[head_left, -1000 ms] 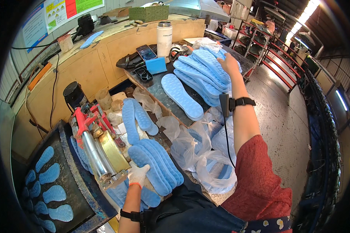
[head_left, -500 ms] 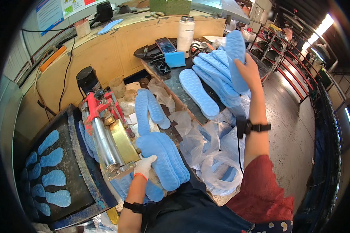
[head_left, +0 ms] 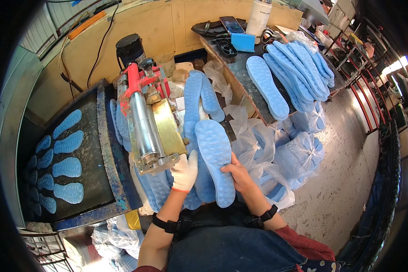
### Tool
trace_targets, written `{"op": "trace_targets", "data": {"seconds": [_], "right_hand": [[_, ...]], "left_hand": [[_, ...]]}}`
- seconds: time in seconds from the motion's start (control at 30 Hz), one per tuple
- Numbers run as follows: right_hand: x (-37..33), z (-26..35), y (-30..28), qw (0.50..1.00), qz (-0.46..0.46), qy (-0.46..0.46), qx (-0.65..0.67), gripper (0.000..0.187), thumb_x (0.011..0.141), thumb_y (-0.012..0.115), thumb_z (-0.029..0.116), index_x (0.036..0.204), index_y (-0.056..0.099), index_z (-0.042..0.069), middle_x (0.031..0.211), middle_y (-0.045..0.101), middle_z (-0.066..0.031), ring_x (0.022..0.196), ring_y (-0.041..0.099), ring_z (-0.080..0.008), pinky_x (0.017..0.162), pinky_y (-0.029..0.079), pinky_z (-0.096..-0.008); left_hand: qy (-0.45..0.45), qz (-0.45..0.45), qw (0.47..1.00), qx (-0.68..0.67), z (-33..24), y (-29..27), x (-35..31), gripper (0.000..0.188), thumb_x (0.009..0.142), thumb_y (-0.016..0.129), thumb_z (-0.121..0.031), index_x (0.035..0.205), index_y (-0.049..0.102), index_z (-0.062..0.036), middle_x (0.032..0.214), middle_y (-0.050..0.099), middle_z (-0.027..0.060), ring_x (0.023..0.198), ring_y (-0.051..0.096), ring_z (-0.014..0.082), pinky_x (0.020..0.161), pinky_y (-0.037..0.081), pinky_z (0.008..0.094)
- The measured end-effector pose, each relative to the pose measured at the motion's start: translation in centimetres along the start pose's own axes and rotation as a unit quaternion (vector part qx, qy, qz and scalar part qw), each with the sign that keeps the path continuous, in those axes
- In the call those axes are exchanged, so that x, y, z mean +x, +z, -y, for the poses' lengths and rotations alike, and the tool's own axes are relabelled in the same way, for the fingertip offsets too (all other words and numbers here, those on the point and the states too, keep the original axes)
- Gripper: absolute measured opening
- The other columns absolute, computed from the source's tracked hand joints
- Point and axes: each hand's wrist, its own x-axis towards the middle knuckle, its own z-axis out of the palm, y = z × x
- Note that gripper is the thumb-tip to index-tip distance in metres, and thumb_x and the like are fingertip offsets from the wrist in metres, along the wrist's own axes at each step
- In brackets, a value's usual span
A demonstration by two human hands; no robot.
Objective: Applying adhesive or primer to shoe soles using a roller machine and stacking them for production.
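My bare right hand (head_left: 238, 174) grips a blue dimpled insole (head_left: 214, 156) by its right edge, thumb on top, over the low pile in front of me. My left hand (head_left: 184, 172), in a white glove, lies at the pile's left edge with its thumb stretched out. Its other fingers are partly hidden beside the metal cylinder. Under the held insole, part of the blue insole pile (head_left: 205, 185) shows. Two more insoles (head_left: 208, 97) lie just beyond it. Close by my left hand stands a red-handled tool with a shiny cylinder (head_left: 146, 129) and a brass-coloured block (head_left: 168, 124).
A dark bench (head_left: 240, 68) at the right carries a fanned insole stack (head_left: 299, 75), a single insole (head_left: 267, 86), a phone (head_left: 231, 25) and a white bottle (head_left: 259, 20). Bagged insoles (head_left: 299, 154) lie below. A dark tray (head_left: 93, 181) with insole-shaped pieces is at left.
My right hand has brought an insole from above the bench stack down over the near pile. My left hand stays by the pile. The view has shifted.
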Motion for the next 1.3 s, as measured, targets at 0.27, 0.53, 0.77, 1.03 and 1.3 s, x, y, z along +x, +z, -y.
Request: {"op": "trace_targets", "data": {"seconds": [0.27, 0.53, 0.77, 1.03, 1.3], "right_hand": [[-1.1, 0.5, 0.0, 0.996, -0.007, 0.037, -0.08, 0.073, 0.073, 0.053, 0.001, 0.143, 0.033, 0.007, 0.125, 0.052, -0.0067, 0.11, 0.051, -0.017, 0.096, 0.04, -0.0301], [-2.9, 1.9, -0.3, 0.989, 0.007, -0.037, -0.142, 0.07, 0.073, 0.054, 0.001, 0.14, 0.034, 0.007, 0.125, 0.051, -0.0047, 0.113, 0.048, -0.0152, 0.098, 0.037, -0.0298], [-3.2, 1.8, 1.1, 0.976, 0.009, -0.089, -0.198, 0.07, 0.077, 0.052, 0.003, 0.142, 0.025, 0.006, 0.129, 0.043, -0.0085, 0.119, 0.04, -0.018, 0.103, 0.03, -0.0315], [-3.0, 0.8, 1.4, 0.98, -0.035, -0.112, -0.16, 0.063, 0.079, 0.051, 0.004, 0.138, 0.027, 0.004, 0.125, 0.044, -0.0093, 0.116, 0.041, -0.0186, 0.102, 0.031, -0.0319], [-2.5, 2.1, -1.4, 0.784, -0.183, -0.328, -0.494, 0.039, 0.078, 0.064, 0.011, 0.114, 0.05, 0.003, 0.116, 0.047, -0.0141, 0.112, 0.045, -0.0201, 0.095, 0.038, -0.034]], "left_hand": [[-0.111, 0.11, 0.534, -0.831, -4.8, -2.3, -0.4, 0.034, 0.092, 0.047, -0.017, 0.123, 0.055, -0.0067, 0.116, 0.06, 0.0102, 0.108, 0.057, 0.0217, 0.096, 0.044, 0.0349], [-0.138, 0.091, 0.657, -0.736, -9.4, -4.4, -1.2, 0.046, 0.095, 0.052, -0.022, 0.136, 0.037, -0.0096, 0.125, 0.049, 0.0066, 0.113, 0.048, 0.0179, 0.098, 0.04, 0.0336], [-0.156, 0.039, 0.676, -0.719, -9.6, -4.0, -1.4, 0.036, 0.096, 0.053, -0.026, 0.127, 0.041, -0.0104, 0.12, 0.046, 0.0037, 0.108, 0.047, 0.0151, 0.095, 0.039, 0.0318], [-0.17, 0.045, 0.693, -0.699, -10.9, -4.7, -0.8, 0.028, 0.096, 0.055, -0.029, 0.115, 0.046, -0.0106, 0.106, 0.05, 0.0009, 0.097, 0.048, 0.012, 0.086, 0.042, 0.0295], [-0.235, 0.113, 0.624, -0.736, -11.8, -2.9, 1.7, 0.028, 0.096, 0.053, -0.033, 0.109, 0.047, -0.0098, 0.1, 0.052, 0.0032, 0.089, 0.051, 0.0129, 0.079, 0.045, 0.0302]]}}
